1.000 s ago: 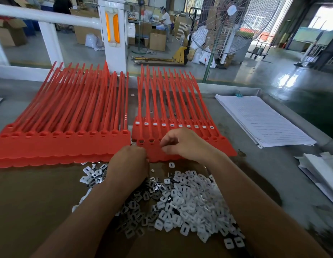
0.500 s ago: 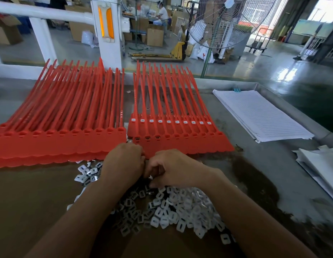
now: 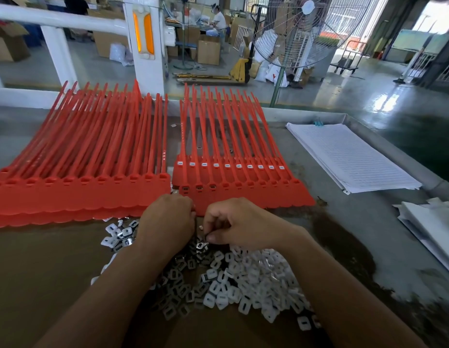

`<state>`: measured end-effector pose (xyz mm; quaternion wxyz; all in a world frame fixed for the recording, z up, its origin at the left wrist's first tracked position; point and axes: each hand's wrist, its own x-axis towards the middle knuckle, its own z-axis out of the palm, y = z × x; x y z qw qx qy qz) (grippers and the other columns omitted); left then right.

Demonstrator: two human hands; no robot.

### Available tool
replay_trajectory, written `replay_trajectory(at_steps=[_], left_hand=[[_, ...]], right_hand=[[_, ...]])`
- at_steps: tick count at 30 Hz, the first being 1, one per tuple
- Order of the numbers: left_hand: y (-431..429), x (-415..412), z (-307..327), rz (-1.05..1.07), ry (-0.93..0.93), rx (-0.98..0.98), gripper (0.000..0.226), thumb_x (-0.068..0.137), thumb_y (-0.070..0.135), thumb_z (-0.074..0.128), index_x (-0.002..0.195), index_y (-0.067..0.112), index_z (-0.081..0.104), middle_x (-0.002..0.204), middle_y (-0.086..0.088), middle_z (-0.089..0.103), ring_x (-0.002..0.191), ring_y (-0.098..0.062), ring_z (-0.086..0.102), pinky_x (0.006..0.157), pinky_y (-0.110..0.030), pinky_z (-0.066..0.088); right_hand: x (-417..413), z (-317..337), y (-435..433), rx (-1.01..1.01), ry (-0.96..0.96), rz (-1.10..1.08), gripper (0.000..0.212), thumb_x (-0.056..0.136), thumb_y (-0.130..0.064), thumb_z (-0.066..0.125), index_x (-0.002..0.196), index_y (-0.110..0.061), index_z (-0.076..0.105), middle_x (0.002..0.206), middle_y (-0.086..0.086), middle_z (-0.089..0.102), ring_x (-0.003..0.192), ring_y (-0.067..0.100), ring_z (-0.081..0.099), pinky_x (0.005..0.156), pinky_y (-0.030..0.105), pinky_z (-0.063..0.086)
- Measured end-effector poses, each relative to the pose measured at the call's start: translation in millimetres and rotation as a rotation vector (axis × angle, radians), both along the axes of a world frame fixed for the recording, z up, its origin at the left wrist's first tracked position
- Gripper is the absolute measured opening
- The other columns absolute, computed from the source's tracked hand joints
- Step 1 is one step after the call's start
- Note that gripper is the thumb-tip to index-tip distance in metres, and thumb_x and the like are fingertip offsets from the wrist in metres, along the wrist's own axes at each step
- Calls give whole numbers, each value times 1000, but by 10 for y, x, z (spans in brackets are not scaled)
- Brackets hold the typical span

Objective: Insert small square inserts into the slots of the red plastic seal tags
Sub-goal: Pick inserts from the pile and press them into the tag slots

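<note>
Since a second ago my right hand (image 3: pixel 241 227) has dropped from the tag heads back to the far rim of the inserts (image 3: pixel 243 280), and the left hand (image 3: pixel 168 219) has barely shifted. The right hand now has its fingers curled, thumb tip meeting the forefinger and pinching one insert (image 3: pixel 202 245) at the pile's edge. The left hand sits just beside it at 9 o'clock, knuckles toward me and fingers tucked under, touching the near edge of the tag sheet (image 3: pixel 243 194); I cannot tell whether it holds anything. That sheet lies at 12 o'clock from the hands, straps fanning away from me. Its far row of slots all shows white inserts; in the near row only the three slots at the left end look filled. A thicker tag stack (image 3: pixel 80 192) lies at 10 o'clock, touching the sheet's left side, its slots bare. The pile of inserts spreads toward 6 o'clock under both wrists, white pieces mixed with shiny ones. On the surface (image 3: pixel 356 222) at 2 o'clock lie lined papers (image 3: pixel 348 156), and a fan (image 3: pixel 293 33) stands beyond at 1 o'clock.
</note>
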<state>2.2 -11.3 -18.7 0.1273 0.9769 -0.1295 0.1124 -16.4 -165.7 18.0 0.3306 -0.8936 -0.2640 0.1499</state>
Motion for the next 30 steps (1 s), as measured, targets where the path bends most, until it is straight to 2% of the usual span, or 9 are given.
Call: replay_trajectory(at_steps=[8, 12, 17, 21, 25, 28, 30], left_hand=[[5, -3, 10, -6, 2, -24, 21, 91, 26, 45, 96, 15, 62, 102, -2, 62, 95, -17, 55, 74, -27, 41], [3, -1, 19, -4, 10, -49, 20, 90, 24, 45, 90, 13, 62, 98, -3, 63, 90, -18, 56, 69, -26, 40], [4, -2, 18, -9, 7, -36, 21, 90, 25, 45, 91, 14, 62, 98, -2, 63, 91, -18, 56, 70, -26, 40], [7, -6, 15, -11, 7, -29, 24, 91, 26, 45, 99, 15, 63, 103, -1, 63, 94, -17, 56, 74, -26, 42], [10, -8, 9, -13, 15, -35, 23, 91, 26, 44, 98, 15, 63, 101, -1, 63, 91, -16, 56, 72, -26, 42], [10, -13, 12, -9, 22, -35, 25, 91, 26, 43, 102, 16, 64, 105, -1, 63, 94, -16, 57, 76, -27, 44], [6, -12, 18, -7, 24, -36, 25, 91, 26, 44, 102, 17, 64, 105, 0, 64, 95, -16, 56, 76, -27, 44]], right_hand=[[11, -22, -3, -19, 20, 7, 8, 83, -9, 64, 88, -16, 64, 74, -17, 57, 65, -10, 53, 60, 5, 41], [17, -19, -20, 1, 48, 5, 17, 84, -8, 61, 96, -17, 69, 74, -19, 60, 67, -11, 55, 63, 5, 42], [21, -17, -53, -23, 50, -3, 22, 81, -6, 64, 100, -17, 69, 75, -17, 59, 66, -10, 53, 62, 5, 43], [23, -14, -70, -13, 68, -15, 19, 81, -11, 67, 99, -16, 69, 76, -17, 60, 68, -9, 55, 64, 6, 44], [29, -15, -65, 1, 51, -45, 9, 86, -22, 63, 90, -16, 68, 76, -11, 64, 62, -6, 54, 58, 9, 42], [22, -24, -59, 30, 44, -40, 7, 86, -19, 63, 86, -15, 69, 79, -3, 68, 66, -1, 57, 61, 13, 45], [24, -34, -55, 35, 33, -28, 6, 85, -14, 64, 88, -13, 69, 83, -1, 69, 68, -2, 58, 63, 10, 45]])
